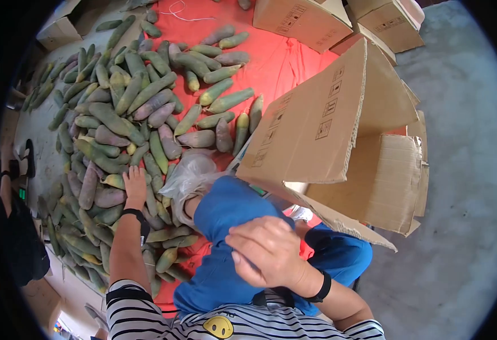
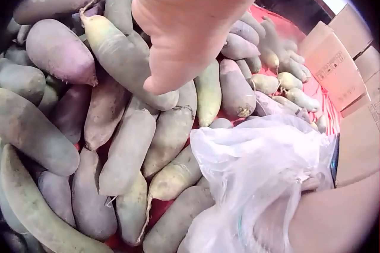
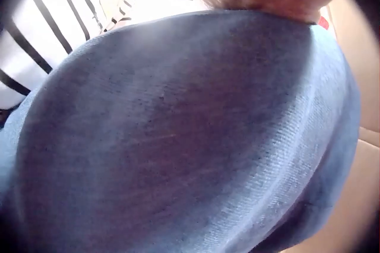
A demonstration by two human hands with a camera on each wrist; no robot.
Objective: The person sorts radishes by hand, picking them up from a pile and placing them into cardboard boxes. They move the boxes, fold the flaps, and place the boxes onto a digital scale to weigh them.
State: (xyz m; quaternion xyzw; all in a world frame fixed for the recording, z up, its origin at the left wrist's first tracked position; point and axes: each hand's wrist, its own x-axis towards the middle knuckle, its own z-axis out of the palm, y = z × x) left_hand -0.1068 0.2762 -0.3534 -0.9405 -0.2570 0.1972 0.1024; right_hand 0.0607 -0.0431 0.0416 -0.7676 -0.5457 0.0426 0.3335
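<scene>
- Grey concrete floor (image 1: pixel 458 170): extending along the right side of the head frame.
- Bright red fabric sheet (image 1: pixel 285 65): covering the floor at upper centre.
- Heap of long, rounded green-and-purple radishes (image 1: pixel 109 120): occupying the left and centre-left of the head frame, partly lying on the sheet.
- Large brown corrugated-cardboard box (image 1: pixel 311 127): standing tilted right of centre, its open end facing the lower right.
- Blue cloth trousers (image 1: pixel 220 226): covering the person's bent legs at lower centre.
- Translucent white plastic bag (image 1: pixel 194 170): wrapping a lower leg at centre, just beside the radishes.
- Right hand (image 1: pixel 268 252): hovering at lower centre in front of the trousers, its fingers curling loosely and idly.
- Left hand (image 1: pixel 136 186): reaching onto the heap at centre-left. In the left wrist frame, its thumb is overlapping a grey-green radish with a yellowish end (image 2: pixel 113 45) at upper centre. The other fingers are hiding there; whether the hand is gripping cannot be told.
- Black wristband (image 1: pixel 321 287): encircling the right wrist, lower centre-right.
</scene>
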